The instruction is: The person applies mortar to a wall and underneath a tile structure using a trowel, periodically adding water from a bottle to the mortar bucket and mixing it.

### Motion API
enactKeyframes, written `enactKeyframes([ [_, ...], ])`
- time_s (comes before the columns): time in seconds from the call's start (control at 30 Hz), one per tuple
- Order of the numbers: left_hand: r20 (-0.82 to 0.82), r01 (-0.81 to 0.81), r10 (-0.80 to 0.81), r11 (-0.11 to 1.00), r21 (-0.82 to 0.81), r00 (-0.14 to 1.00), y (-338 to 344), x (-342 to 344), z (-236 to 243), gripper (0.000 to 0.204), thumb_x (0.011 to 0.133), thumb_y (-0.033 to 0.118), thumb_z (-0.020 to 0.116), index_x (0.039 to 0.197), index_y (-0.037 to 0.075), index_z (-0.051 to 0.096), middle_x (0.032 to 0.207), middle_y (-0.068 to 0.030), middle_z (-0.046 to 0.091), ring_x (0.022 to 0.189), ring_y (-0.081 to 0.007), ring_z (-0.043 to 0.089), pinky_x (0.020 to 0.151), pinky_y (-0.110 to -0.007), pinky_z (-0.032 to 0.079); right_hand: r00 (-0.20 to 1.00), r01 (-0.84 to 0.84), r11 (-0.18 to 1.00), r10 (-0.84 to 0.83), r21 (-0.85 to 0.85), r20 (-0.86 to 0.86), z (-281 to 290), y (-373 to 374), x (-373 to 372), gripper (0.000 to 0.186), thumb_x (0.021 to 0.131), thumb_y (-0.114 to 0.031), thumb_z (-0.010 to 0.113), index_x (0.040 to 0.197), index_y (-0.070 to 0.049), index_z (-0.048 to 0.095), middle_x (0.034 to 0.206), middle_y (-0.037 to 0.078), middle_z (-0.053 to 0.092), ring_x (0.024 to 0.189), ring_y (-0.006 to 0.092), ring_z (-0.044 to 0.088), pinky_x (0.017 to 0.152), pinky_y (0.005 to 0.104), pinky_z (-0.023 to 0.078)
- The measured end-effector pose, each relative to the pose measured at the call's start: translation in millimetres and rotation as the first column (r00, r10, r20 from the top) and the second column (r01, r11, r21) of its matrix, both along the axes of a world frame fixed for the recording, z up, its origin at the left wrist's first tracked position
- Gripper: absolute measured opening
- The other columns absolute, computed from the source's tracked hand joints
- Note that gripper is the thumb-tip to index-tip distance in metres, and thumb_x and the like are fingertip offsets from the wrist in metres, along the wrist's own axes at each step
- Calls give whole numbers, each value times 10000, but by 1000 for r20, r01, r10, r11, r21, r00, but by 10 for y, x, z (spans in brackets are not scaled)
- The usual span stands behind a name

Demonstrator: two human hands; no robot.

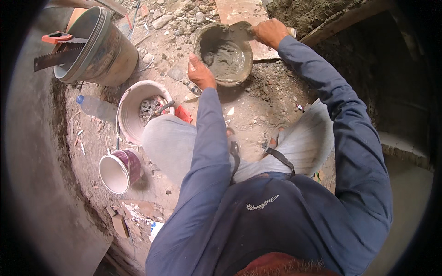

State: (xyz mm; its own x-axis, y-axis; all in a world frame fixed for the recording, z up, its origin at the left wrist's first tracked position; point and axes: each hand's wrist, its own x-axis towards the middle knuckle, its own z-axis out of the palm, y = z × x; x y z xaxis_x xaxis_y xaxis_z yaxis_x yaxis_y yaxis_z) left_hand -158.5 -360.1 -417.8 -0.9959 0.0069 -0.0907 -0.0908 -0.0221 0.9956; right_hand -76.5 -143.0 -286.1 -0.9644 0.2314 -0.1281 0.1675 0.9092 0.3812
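Observation:
A mortar bucket (247, 69) with wet grey mortar (224, 60) inside stands at the far middle, its mouth facing me. On its left rim is my left hand (201, 73), closed, the thumb up along the edge. My right hand (270, 33) is wrapped round the handle of a trowel (240, 32); the handle's pale end pokes out to the right. The mortar-smeared blade lies over the bucket's far edge. Just under my left hand, a second trowel (178, 74) rests on the ground, its handle (192, 88) toward me.
To the left stand a large bucket (113, 57) with handsaws (60, 59) in it, a pale bucket (127, 115) of small metal pieces, a plastic bottle (97, 107) and a small purple-and-white bucket (133, 165). A mortar heap (308, 18) and wooden board (343, 23) lie far right.

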Motion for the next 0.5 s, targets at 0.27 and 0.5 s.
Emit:
enactKeyframes([
  [0.27, 22, -169, 168, 985, 42, 985, 121, 57, -13, 651, 1011, 534, 449, 1054, -82, 655, 881, -202, 672, 784, -311, 564, 778, -411, 457, 995, 19, 985, -35, -174, -92, -1010, -877, 419, 241, 944, -192, 511, 831, -140, 717, 750, 80, 721, 734, 258, 725, 617, 406, 559],
  [0.5, 97, -90, 136, 921, -380, 986, -332, -523, -530, 617, 1020, 442, 425, 1209, -136, 529, 1184, -384, 566, 1089, -496, 557, 935, -541, 421, 926, -171, 978, 116, -123, -359, -472, -703, 340, 105, 891, -191, 556, 932, -157, 646, 832, 62, 676, 730, 227, 687, 605, 389, 480],
])
